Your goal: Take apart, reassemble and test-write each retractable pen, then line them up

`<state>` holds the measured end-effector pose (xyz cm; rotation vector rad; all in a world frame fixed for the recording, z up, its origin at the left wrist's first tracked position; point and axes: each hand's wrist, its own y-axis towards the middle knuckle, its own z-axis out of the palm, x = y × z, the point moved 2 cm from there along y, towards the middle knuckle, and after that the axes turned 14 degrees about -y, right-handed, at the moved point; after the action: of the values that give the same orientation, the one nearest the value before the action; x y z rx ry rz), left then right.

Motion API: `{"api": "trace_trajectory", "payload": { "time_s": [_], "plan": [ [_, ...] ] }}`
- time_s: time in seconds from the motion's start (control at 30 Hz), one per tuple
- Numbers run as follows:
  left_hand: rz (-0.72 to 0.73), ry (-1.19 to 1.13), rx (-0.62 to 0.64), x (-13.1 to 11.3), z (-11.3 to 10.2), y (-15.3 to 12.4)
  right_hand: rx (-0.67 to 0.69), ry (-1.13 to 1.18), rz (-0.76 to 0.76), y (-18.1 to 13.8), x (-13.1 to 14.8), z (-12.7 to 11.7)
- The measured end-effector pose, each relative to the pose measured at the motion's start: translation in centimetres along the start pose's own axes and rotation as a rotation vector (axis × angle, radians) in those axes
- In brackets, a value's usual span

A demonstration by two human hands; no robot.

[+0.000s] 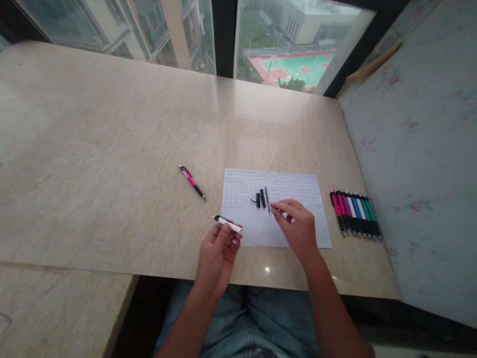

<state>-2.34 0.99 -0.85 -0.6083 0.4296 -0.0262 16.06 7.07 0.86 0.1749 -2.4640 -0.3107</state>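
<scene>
My left hand [218, 253] is closed around a white pen barrel [232, 227] with a black clip end, held just over the near left edge of a written sheet of paper [260, 234]. On the sheet, my right hand [299, 227] pinches with thumb and forefinger; what sits between the fingertips is too small to make out. Right beside those fingertips lies a thin dark refill [266, 196]. To its left are a black pen grip [262, 197] and a shorter black piece [257, 200] with a small silvery tip [253, 200].
A pink and black pen [192, 183] lies left of the paper. Several pens [355, 215] in different colours form a row on the right, close to the patterned wall [429, 163]. Windows border the back of the marble-look tabletop [97, 160]; a white cable [8, 320] lies lower left.
</scene>
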Motion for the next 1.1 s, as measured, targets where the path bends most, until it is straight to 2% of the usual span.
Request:
{"api": "trace_trajectory", "payload": {
  "time_s": [0.1, 0.2, 0.37, 0.5, 0.6, 0.73, 0.83, 0.93, 1.1],
  "plan": [
    [-0.043, -0.054, 0.004, 0.4, 0.5, -0.3, 0.153, 0.297, 0.045, -1.8, 2.9, -0.7],
    [-0.067, -0.077, 0.03, 0.8, 0.8, -0.5, 0.227, 0.413, 0.08, -3.1, 4.9, -0.8],
    [-0.095, -0.119, 0.063, 1.1, 0.7, -0.7, 0.186, 0.4, 0.137, -3.4, 5.6, -0.3],
    [-0.108, -0.138, 0.066, 1.1, 0.7, -0.7, 0.15, 0.333, 0.089, -3.2, 5.5, -0.3],
    [-0.117, -0.161, 0.033, 0.8, 0.6, -0.6, 0.104, 0.171, 0.074, -2.8, 4.3, -0.1],
    [-0.136, -0.212, -0.03, 0.5, 0.5, -0.4, -0.004, -0.308, 0.125, -1.7, 2.1, 0.7],
    [-0.117, -0.219, -0.045, 0.3, 0.5, -0.2, 0.018, -0.561, 0.17, -1.0, 1.5, 1.5],
    [-0.095, -0.207, -0.041, 0.3, 0.5, -0.2, 0.099, -0.692, 0.194, -0.6, 1.9, 2.2],
    [-0.076, -0.195, -0.034, 0.4, 0.5, -0.1, 0.164, -0.754, 0.221, -0.2, 2.2, 2.0]
  ]
}}
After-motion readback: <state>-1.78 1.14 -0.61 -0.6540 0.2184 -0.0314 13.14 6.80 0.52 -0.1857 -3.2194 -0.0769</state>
